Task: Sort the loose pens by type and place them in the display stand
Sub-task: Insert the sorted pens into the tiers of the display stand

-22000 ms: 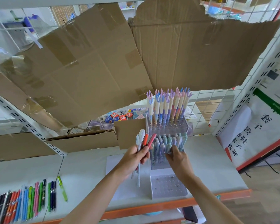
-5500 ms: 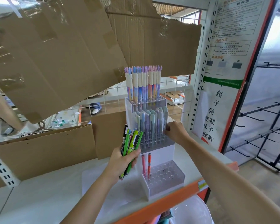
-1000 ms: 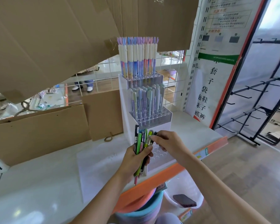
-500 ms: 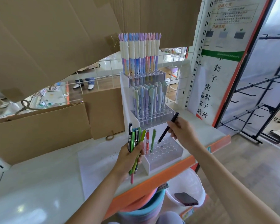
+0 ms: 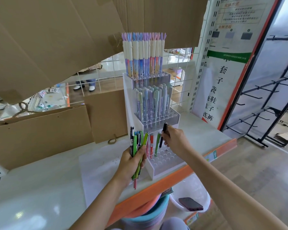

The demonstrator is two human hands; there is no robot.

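Observation:
A white three-tier display stand (image 5: 166,170) sits on the shelf. Its top tier holds tall pastel pens (image 5: 144,53), its middle tier capped pastel pens (image 5: 153,102). The bottom tier's back row carries a red pen (image 5: 151,144) and a green pen (image 5: 157,143). My right hand (image 5: 175,140) pinches a black pen (image 5: 162,136) nearly upright, tip down over a hole beside the green pen. My left hand (image 5: 131,163) grips a bundle of loose pens (image 5: 138,146), green, black and red, just left of the stand.
Cardboard sheets (image 5: 40,127) lean behind and hang overhead. The orange shelf edge (image 5: 206,156) runs just in front of the stand. Below it sit buckets and a white basin with a phone (image 5: 190,204). A wire grid panel (image 5: 176,67) backs the shelf.
My right hand has drawn a black pen out of the bundle, carried it right, then swung it upright and brought it down to the bottom tier's back row. The bundle stayed put.

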